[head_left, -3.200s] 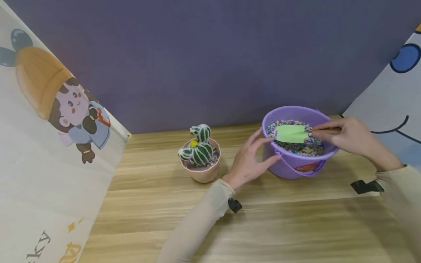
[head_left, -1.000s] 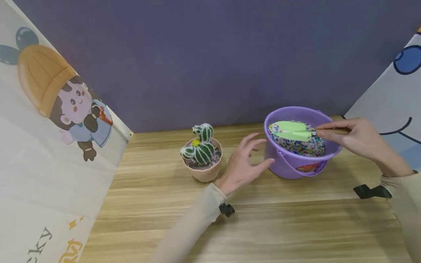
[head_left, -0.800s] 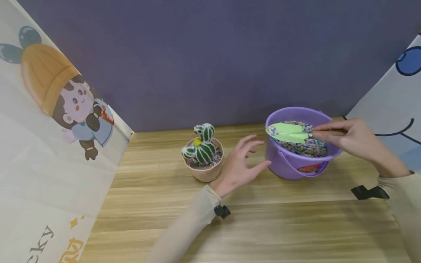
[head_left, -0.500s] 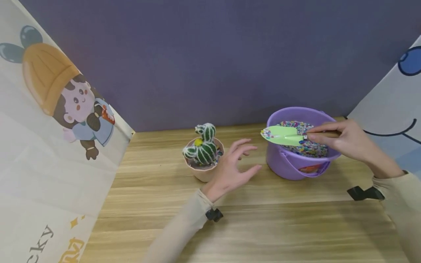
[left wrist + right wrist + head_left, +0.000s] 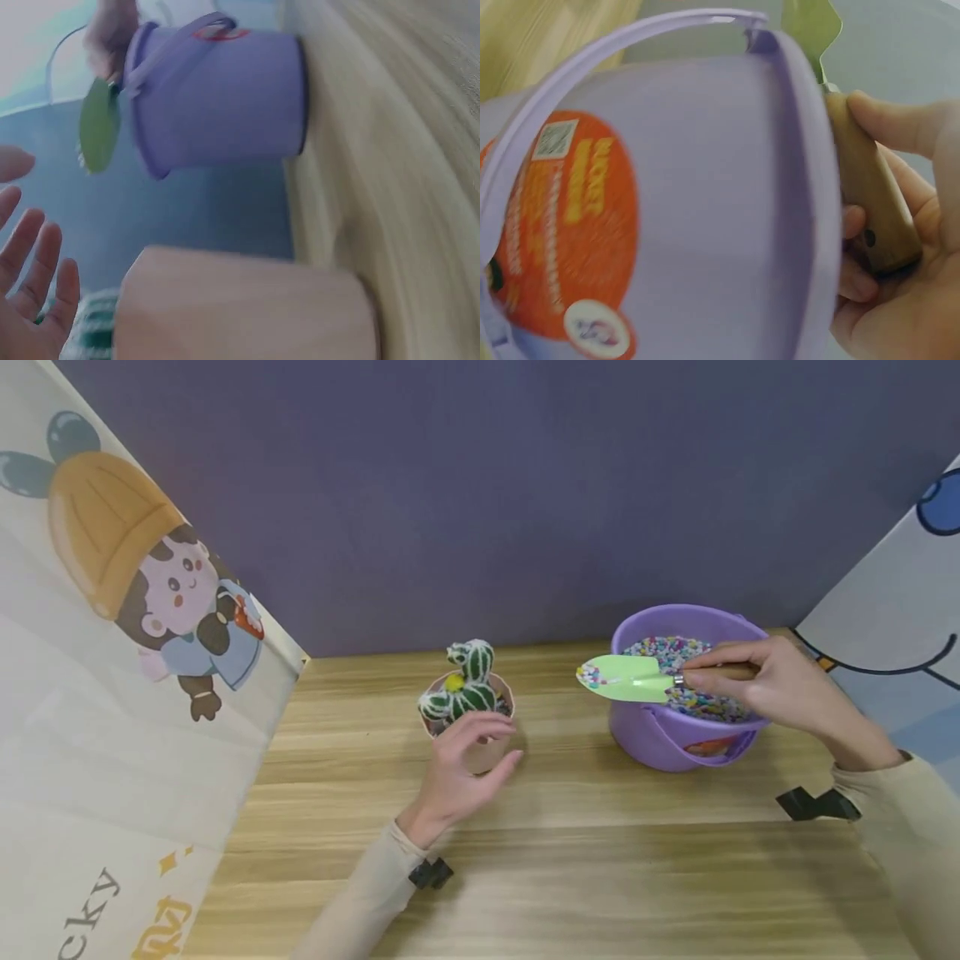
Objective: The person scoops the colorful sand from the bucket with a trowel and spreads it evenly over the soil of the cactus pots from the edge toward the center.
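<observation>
My right hand [image 5: 757, 681] grips the wooden handle [image 5: 874, 187] of a light green trowel [image 5: 633, 678]. The blade reaches left past the rim of a purple bucket [image 5: 652, 735] and carries colourful pebbles [image 5: 591, 676] near its tip. More of these pebbles fill the bucket. My left hand [image 5: 457, 772], fingers loosely curved and holding nothing, hovers in front of a pink pot [image 5: 240, 307]. A green-and-white cactus [image 5: 468, 693] with a yellow flower stands in that pot; the hand covers part of the pot in the head view.
The wood-grain table [image 5: 600, 877] carries both pot and bucket. Behind them rises a dark blue-grey wall [image 5: 525, 510]. A white panel with a cartoon figure [image 5: 180, 577] stands on the left, another printed panel [image 5: 892, 618] on the right.
My left hand has left the bucket's rim and moved left to the pot. The trowel has come up out of the pebbles and shifted left over the rim with some on its blade.
</observation>
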`<state>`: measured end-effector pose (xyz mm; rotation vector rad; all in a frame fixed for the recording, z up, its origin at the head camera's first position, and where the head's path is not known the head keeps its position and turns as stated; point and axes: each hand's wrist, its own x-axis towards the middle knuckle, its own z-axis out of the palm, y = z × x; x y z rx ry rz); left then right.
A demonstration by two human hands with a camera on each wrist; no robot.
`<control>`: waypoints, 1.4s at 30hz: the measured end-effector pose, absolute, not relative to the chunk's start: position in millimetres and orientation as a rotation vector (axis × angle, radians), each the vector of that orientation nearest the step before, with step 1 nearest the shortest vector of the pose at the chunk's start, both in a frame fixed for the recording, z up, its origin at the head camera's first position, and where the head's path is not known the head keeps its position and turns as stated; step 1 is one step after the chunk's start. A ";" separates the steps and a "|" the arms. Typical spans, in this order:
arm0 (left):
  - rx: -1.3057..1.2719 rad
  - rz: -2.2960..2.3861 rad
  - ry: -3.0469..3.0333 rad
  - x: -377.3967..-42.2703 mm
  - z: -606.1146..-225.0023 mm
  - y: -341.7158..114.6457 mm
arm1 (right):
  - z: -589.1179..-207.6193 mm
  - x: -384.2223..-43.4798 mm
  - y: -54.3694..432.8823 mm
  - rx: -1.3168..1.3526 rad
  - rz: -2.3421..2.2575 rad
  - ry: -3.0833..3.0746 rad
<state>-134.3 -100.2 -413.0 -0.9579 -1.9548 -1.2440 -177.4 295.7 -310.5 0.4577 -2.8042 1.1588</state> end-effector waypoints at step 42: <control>-0.472 -1.460 -2.433 -153.5 -454.8 -197.0 | -307.8 -198.0 211.7 0.822 1.119 -2.915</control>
